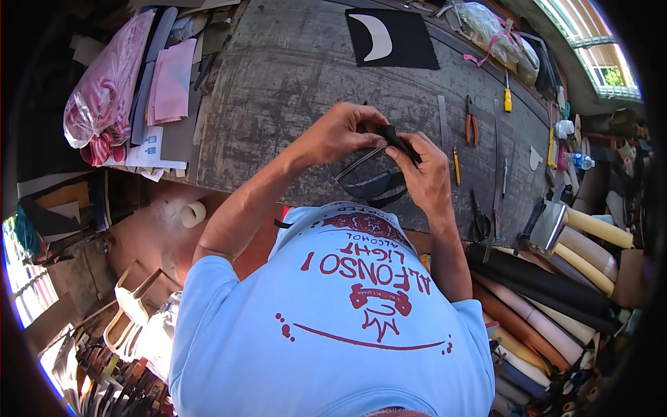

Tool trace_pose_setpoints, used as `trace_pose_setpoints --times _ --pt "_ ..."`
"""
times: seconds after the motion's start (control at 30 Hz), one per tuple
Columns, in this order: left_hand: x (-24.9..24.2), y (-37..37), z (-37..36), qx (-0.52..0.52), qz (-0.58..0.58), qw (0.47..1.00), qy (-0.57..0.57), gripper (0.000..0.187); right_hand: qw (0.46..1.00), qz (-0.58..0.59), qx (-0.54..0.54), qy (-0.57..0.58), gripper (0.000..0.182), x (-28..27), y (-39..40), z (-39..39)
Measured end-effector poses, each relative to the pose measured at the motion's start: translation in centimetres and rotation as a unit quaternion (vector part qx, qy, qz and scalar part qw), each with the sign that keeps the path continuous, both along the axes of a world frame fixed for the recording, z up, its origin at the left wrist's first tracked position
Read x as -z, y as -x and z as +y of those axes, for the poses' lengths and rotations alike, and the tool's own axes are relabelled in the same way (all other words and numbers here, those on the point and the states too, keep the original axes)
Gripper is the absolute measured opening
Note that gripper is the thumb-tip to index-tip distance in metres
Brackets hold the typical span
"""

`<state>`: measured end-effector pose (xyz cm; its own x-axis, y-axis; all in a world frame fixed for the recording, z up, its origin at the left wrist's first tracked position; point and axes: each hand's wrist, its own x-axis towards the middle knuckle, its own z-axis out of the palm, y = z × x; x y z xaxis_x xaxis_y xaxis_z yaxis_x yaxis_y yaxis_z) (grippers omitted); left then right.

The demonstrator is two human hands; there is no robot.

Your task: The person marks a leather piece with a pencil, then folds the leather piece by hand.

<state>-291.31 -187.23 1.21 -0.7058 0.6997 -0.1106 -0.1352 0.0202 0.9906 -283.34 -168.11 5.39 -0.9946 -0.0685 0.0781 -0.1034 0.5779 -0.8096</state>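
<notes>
Both hands meet over the near edge of the dark worktable, holding a black mesh piece (372, 178) that looks like a cap, with pale seam lines across the mesh. My left hand (347, 130) pinches its upper edge between thumb and fingers. On the other side my right hand (425, 170) grips a folded black strip of the same piece, thumb on top. The lower part of the mesh hangs toward my shirt. Farther up the table lies a black square sheet (415, 40) with a white crescent-shaped piece (375, 37) on it.
Right of my hands lie pliers (472, 124), a yellow-handled screwdriver (508, 94), a yellow pencil (456, 165), scissors (479, 219) and metal rulers (443, 125). Rolls of material (542, 278) fill the right side. Pink fabric (171, 82) and a plastic-wrapped bundle (104, 90) sit at left.
</notes>
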Motion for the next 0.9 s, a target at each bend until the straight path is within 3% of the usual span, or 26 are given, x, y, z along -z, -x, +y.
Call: trace_pose_setpoints --times 0.23,0.53,0.7,0.8,0.9 --pt "0.6 0.1 -0.2 0.033 -0.002 0.999 -0.007 0.037 0.989 -0.114 0.023 0.089 0.018 1.2 -0.2 0.4" --pt "0.7 -1.6 -0.4 -0.014 -0.006 1.000 0.014 0.043 0.987 -0.106 0.062 0.108 0.017 2.0 -0.1 0.1" --pt "1.2 -2.1 -0.3 -0.026 0.016 1.000 0.009 0.042 0.998 -0.047 0.021 0.044 0.013 3.0 0.0 0.7" --pt "1.0 -2.3 -0.3 -0.023 -0.002 0.999 0.026 0.040 0.996 -0.069 0.020 0.051 0.012 2.8 -0.2 0.5" --pt "1.9 -2.8 0.0 -0.041 -0.074 0.996 -0.042 0.038 0.996 -0.081 0.016 0.046 0.011 2.6 -0.3 0.3"
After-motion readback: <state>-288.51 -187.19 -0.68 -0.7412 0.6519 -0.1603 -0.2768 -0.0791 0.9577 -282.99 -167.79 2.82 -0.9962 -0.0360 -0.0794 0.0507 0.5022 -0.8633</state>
